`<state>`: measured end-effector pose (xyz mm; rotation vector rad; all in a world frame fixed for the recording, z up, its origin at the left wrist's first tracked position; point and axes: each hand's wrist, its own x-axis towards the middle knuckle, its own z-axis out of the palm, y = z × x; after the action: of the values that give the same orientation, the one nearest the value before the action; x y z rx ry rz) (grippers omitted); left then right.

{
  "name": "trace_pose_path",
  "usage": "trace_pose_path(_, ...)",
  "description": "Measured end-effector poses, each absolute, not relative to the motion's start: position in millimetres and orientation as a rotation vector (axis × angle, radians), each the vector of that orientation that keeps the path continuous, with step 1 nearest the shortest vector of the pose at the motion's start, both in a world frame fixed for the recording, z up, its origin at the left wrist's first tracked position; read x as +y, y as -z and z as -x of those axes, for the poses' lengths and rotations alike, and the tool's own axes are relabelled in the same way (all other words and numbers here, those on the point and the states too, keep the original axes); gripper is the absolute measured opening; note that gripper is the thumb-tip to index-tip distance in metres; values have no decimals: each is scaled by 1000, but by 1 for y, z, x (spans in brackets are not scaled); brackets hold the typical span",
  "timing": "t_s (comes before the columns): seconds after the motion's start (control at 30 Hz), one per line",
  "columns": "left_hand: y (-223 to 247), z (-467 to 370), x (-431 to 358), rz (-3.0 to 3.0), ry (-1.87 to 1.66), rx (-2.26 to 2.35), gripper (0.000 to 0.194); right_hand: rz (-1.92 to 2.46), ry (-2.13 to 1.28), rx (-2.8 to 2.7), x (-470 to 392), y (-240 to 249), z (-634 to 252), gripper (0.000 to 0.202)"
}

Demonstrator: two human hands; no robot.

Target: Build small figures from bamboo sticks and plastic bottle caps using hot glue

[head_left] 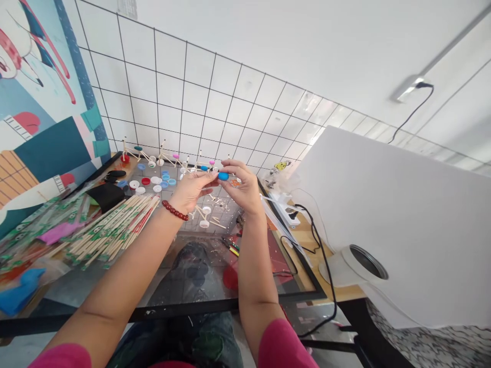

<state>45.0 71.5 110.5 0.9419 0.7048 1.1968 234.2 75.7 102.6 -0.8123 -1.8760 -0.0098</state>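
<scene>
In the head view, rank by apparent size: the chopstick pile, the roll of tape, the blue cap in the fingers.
1. chopstick pile, spread across the glass table.
2. roll of tape, though it lies nearer the camera.
3. blue cap, pinched between left hand and right hand.

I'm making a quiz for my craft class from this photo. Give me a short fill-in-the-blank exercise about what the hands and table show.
1. Both hands pinch a bottle cap whose colour is ____.
2. The left hand has a bracelet of dark ____ beads at its wrist.
3. The pile of chopsticks lies on the person's ____ side of the glass table.
4. The wall behind the table is covered in white ____.

Missing words: blue; red; left; tiles
</scene>
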Motion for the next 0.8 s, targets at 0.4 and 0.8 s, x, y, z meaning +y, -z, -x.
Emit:
trace_pose_path(0.4, -105, -39, 82, -1041, -1184, 723, 59, 732, -240, -1840, 88, -95, -232, 15)
trace_pose_path(0.8, -102, -33, 91, -964, -1154, 628, 50, 620, -333, -1821, 95, -91, -237, 24)
